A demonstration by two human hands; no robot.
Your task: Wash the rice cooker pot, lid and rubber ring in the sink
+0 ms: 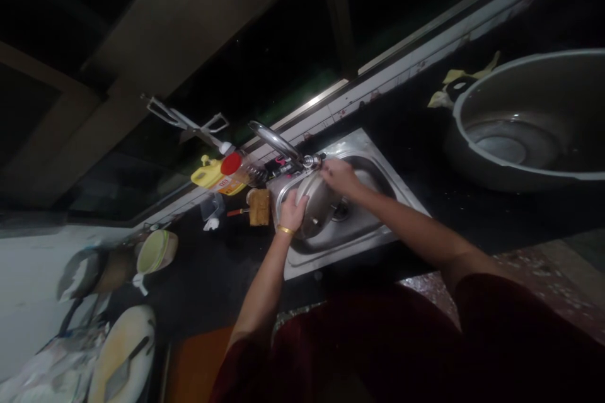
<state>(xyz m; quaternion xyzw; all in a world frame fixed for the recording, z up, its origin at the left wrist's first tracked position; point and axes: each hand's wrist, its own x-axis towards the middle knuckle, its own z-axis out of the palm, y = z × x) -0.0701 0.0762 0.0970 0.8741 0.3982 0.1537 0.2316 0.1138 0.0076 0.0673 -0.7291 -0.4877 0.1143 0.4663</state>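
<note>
A round metal pot is tilted over the steel sink, below the curved faucet. My left hand, with a gold bangle at its wrist, grips the pot's left rim, thumb on the near side. My right hand is closed at the pot's upper right edge, close to the faucet's base. Its fingertips are hidden and blurred, so I cannot tell what they hold. Part of the sink's drain shows beside the pot.
A large metal pot stands on the dark counter at right, with a yellowish cloth behind it. Left of the sink are a red-lidded jar, a yellow jug and a brown block. A cutting board holds a cleaver.
</note>
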